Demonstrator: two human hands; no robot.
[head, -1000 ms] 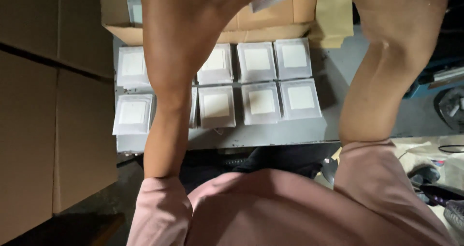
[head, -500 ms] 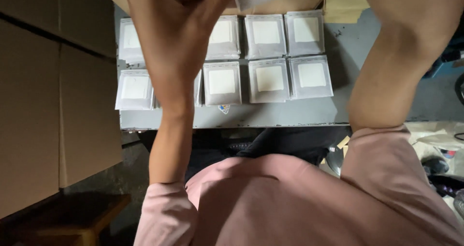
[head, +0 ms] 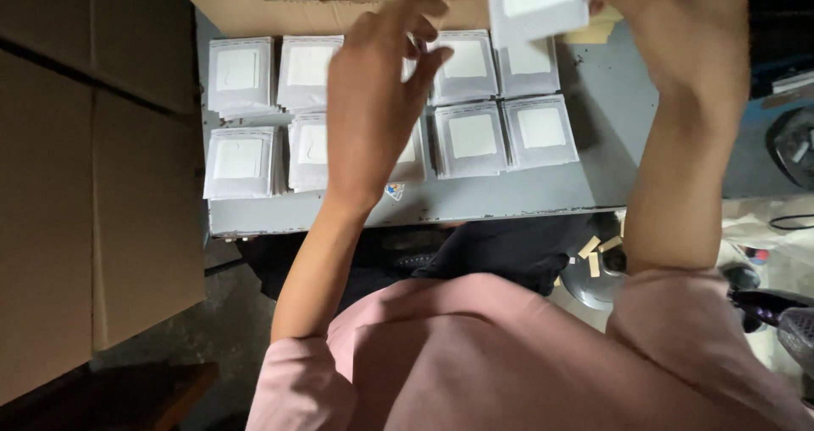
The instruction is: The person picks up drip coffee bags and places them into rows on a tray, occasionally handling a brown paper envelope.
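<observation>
My left hand (head: 377, 100) hovers over the middle of a grey table (head: 509, 198), fingers spread, holding nothing. Under and around it lie two rows of stacked white square packets (head: 473, 136), each with a pale square panel. My right hand (head: 670, 24) is raised at the top right and grips one white packet (head: 534, 3) by its edge, above the far row. The packets beneath my left palm are hidden.
An open cardboard box (head: 280, 11) stands at the far edge of the table. Large brown cartons (head: 85, 185) wall off the left side. Dark objects and a cable (head: 788, 219) lie on the floor at the right. My pink sleeves fill the foreground.
The view has tilted down, so the table sits lower in frame. My left hand has dropped and opened over the stacks; the packet in my right hand is now in sight.
</observation>
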